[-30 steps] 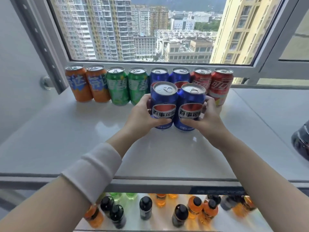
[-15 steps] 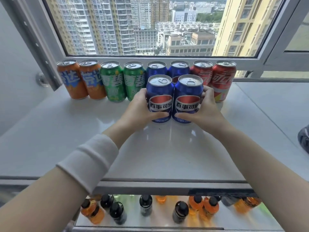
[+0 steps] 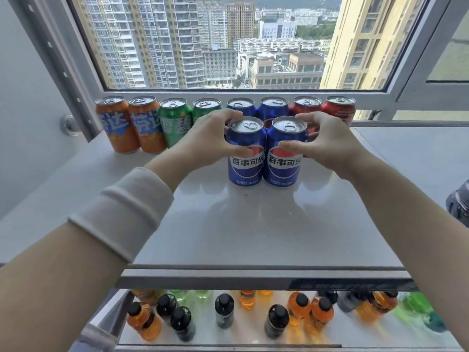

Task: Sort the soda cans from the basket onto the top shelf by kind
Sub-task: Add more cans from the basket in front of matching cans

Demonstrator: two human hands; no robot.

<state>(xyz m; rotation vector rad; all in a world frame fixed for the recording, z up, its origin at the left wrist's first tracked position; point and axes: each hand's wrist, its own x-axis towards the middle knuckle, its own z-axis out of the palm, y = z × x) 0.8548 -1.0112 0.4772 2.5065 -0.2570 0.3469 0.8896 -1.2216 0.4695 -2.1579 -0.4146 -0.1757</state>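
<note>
With both blue cans standing on the top shelf point(image 3: 253, 237), the placing step looks nearly done. The left hand point(image 3: 208, 141) wraps the left blue can point(image 3: 245, 158), thumb on the label front and fingers curled over the back rim; the right hand point(image 3: 327, 141) wraps the right blue can point(image 3: 285, 156) the same way. The cans touch side by side, upright, just in front of the back row at 12 o'clock: orange cans point(image 3: 132, 125) at 10, green cans point(image 3: 177, 120), blue pair point(image 3: 256, 106), red cans point(image 3: 337, 109) at 1. The basket is not in view.

Risks, as I judge them: fingers behind the rims snag on withdrawal and tip a can forward; knuckles clip the green or red neighbours; the glossy shelf lets cans slide.
</note>
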